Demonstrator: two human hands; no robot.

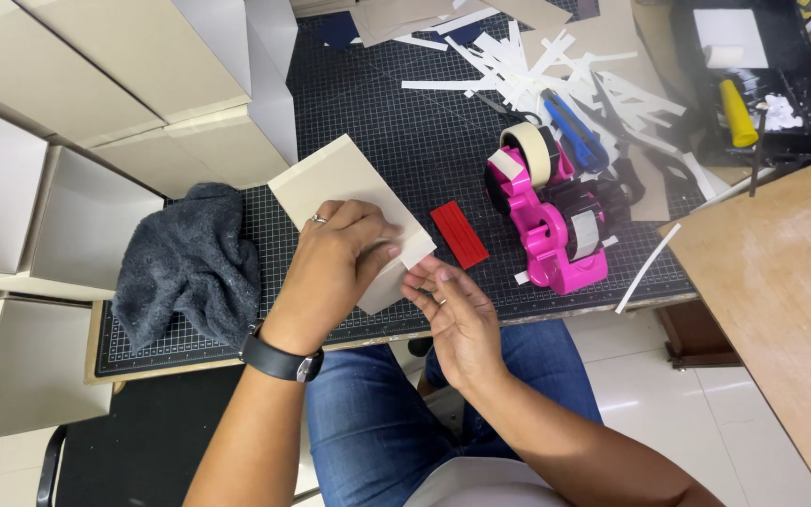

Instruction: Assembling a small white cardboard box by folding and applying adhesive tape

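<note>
A cream cardboard box piece (pixel 335 178) rests tilted on the black gridded cutting mat (pixel 396 122) near its front edge. My left hand (pixel 335 263), with a ring and a black wristwatch, presses down on top of the piece. My right hand (pixel 452 310) touches its lower right corner with spread fingers from below. A small red flat scraper (pixel 459 234) lies on the mat just right of the box piece.
A pink tape dispenser (pixel 546 211) with a roll stands right of the red piece. A dark grey cloth (pixel 185 263) lies at left. Cream boxes (pixel 124 84) are stacked far left. White paper strips (pixel 537 66), a blue cutter (pixel 574 131) and a black tray (pixel 762 84) sit behind.
</note>
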